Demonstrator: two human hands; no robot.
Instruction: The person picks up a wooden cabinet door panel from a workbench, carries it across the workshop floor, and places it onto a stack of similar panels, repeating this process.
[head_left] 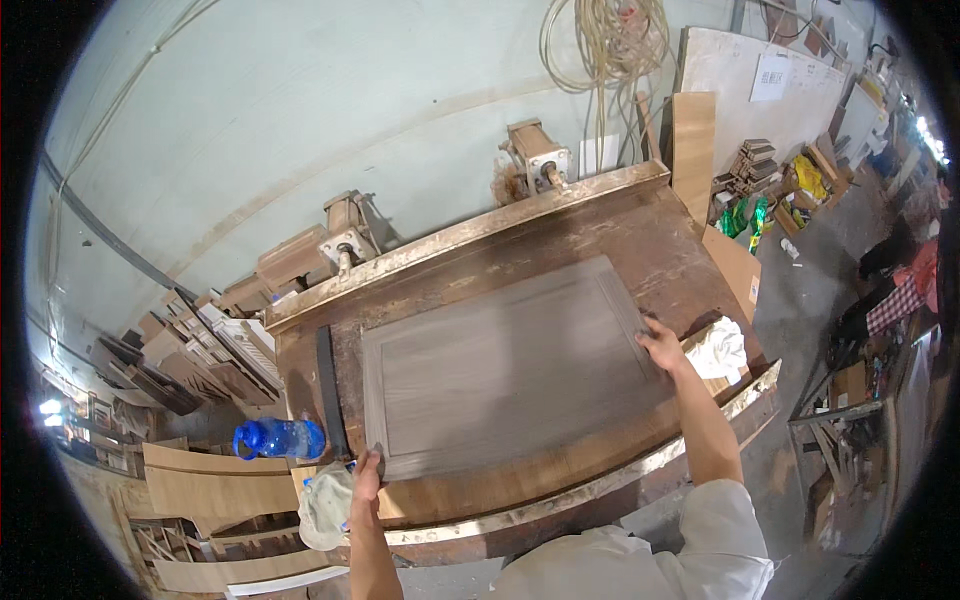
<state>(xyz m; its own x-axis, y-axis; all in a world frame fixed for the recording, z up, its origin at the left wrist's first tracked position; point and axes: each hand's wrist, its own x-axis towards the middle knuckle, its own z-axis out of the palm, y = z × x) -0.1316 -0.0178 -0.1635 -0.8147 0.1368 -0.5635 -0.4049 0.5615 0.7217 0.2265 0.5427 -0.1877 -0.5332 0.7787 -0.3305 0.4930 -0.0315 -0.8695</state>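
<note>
A grey-brown cabinet door with a raised frame around its flat middle lies across the workbench. My left hand grips its near left corner, thumb on the upper face. At the right end, my right hand holds the edge; the fingers curl partly out of sight beneath it. A pale wooden board shows under the door along the near side. Left of the door lies a dark narrow strip.
A blue bottle and a pale cloth bundle sit at the bench's left. A crumpled white cloth lies at its right. Metal cylinders stand behind the far rail. Wood pieces lean at left; a person is far right.
</note>
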